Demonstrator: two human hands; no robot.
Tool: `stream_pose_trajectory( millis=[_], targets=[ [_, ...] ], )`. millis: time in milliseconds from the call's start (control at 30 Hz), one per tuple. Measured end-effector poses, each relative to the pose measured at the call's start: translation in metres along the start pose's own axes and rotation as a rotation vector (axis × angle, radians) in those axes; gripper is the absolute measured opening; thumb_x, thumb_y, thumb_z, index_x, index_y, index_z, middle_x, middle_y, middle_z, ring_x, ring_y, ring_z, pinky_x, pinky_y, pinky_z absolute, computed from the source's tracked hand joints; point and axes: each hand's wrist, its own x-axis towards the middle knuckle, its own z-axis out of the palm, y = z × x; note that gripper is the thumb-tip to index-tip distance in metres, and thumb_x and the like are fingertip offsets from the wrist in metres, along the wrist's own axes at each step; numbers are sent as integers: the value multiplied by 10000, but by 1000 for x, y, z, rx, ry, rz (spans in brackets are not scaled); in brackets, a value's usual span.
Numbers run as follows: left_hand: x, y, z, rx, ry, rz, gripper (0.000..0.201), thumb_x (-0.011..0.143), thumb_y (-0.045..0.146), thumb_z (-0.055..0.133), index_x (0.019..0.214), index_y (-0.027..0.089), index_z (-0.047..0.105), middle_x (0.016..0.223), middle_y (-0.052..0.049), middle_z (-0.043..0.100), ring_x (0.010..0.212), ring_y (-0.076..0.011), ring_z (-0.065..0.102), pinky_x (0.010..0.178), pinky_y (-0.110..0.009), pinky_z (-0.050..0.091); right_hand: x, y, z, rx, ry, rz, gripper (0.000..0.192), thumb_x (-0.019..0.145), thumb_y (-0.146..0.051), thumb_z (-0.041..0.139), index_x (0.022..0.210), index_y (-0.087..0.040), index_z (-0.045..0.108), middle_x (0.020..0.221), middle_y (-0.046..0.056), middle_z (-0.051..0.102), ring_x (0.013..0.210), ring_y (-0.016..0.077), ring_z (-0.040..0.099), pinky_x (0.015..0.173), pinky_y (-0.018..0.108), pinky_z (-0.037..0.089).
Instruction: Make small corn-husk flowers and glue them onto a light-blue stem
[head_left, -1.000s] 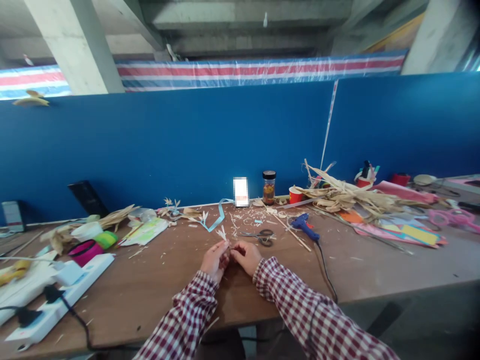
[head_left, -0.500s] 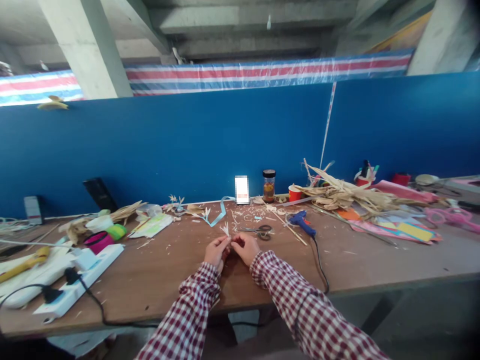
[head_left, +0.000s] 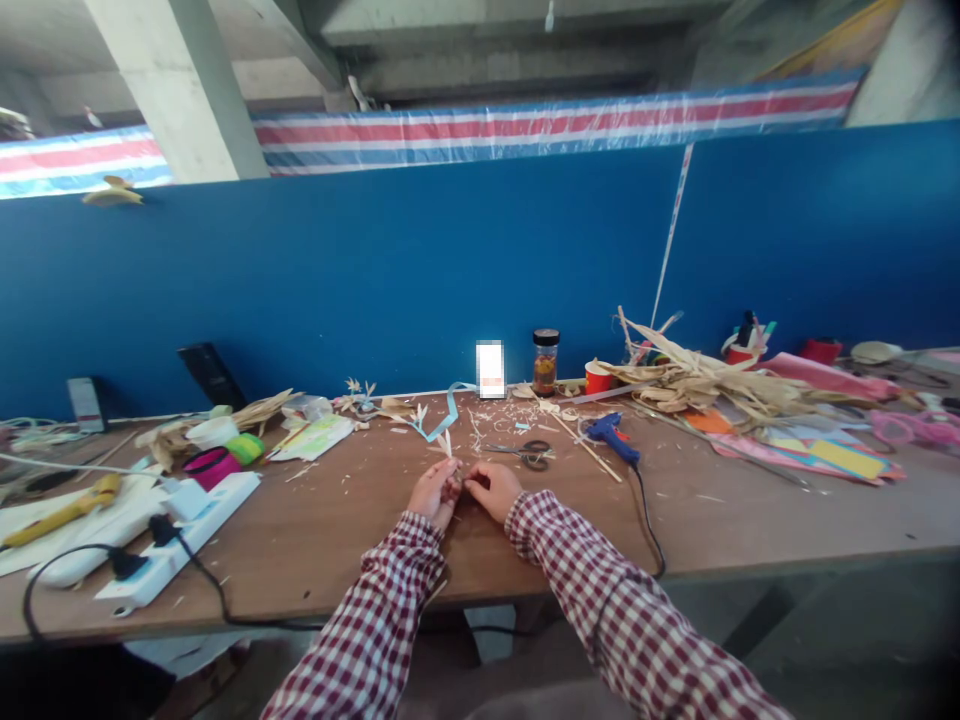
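Both hands meet over the near middle of the table (head_left: 360,540), fingertips pinched together on a small pale straw piece (head_left: 448,445) whose thin blades stick up from between them. The left hand (head_left: 433,492) curls narrow around its base, and the right hand (head_left: 491,490) closes in against it from the other side (how much of the piece each grips is too small to tell). Checked sleeves run back from both wrists. Just beyond the hands lie scissors (head_left: 529,454), and to their right a blue glue gun (head_left: 611,438) with its cord trailing toward the table's edge. A blue ribbon (head_left: 442,418) curls among straw scraps behind the hands. Further right sits a heap of dry husks (head_left: 690,382); to the left, a white power strip (head_left: 180,540) with a plug in it.
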Motion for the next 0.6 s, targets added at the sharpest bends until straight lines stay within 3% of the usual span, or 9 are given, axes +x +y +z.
stream_pose_trajectory(
  millis=[267, 433, 600],
  targets=[
    [-1, 0, 3, -28, 30, 14, 71, 669, 98, 629, 712, 141, 592, 648, 8, 624, 390, -16, 462, 392, -128, 407, 1, -6, -6, 8, 80, 23, 224, 814, -296, 420, 846, -172, 603, 684, 21, 617, 598, 129, 530, 571, 240, 402],
    [0, -3, 4, -32, 28, 12, 111, 624, 90, 671, 705, 123, 603, 593, 14, 618, 406, -22, 486, 398, -123, 407, -2, -10, -6, 34, 76, -3, 218, 767, -349, 507, 838, -174, 616, 779, 29, 634, 651, 131, 542, 623, 246, 420],
    [0, -6, 4, -7, -9, 16, 149, 555, 120, 724, 657, 117, 615, 518, 18, 598, 407, -41, 497, 397, -141, 404, -1, -7, -4, 52, 64, -7, 154, 746, -284, 530, 784, -170, 627, 730, 24, 629, 636, 129, 538, 618, 246, 421]
  ],
)
